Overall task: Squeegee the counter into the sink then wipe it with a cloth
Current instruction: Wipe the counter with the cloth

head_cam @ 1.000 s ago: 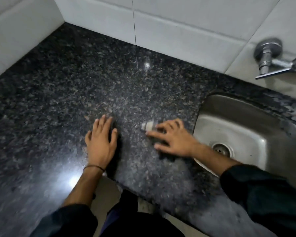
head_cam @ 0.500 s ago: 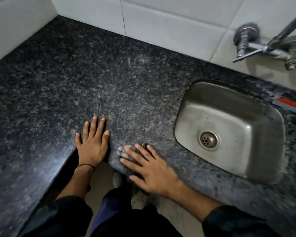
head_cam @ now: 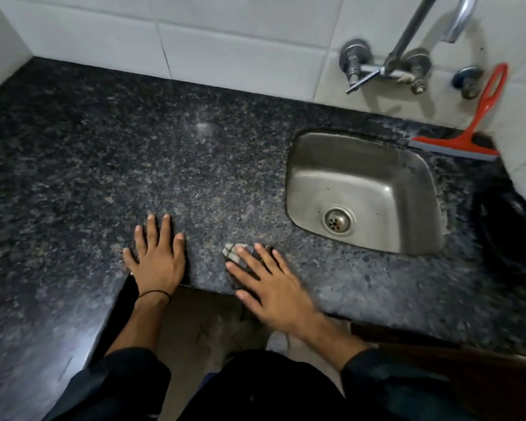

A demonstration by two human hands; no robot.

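Note:
My right hand (head_cam: 268, 281) lies flat with spread fingers on a small dark and pale cloth (head_cam: 233, 252), pressing it to the black speckled granite counter (head_cam: 134, 165) near its front edge. Most of the cloth is hidden under the palm. My left hand (head_cam: 157, 256) rests flat and empty on the counter to the left of it. The steel sink (head_cam: 377, 165) is set into the counter to the right. A red squeegee (head_cam: 468, 138) stands behind the sink, its handle leaning on the tiled wall.
A wall tap (head_cam: 386, 68) with a curved spout hangs above the sink. White tiles (head_cam: 225, 41) border the counter at the back and left. A dark coiled object (head_cam: 507, 226) lies on the counter right of the sink. The counter front has a notch where I stand.
My right hand has dragged the cloth from beside the sink toward the front edge of the counter. The view has tilted up and right, showing the tap and squeegee.

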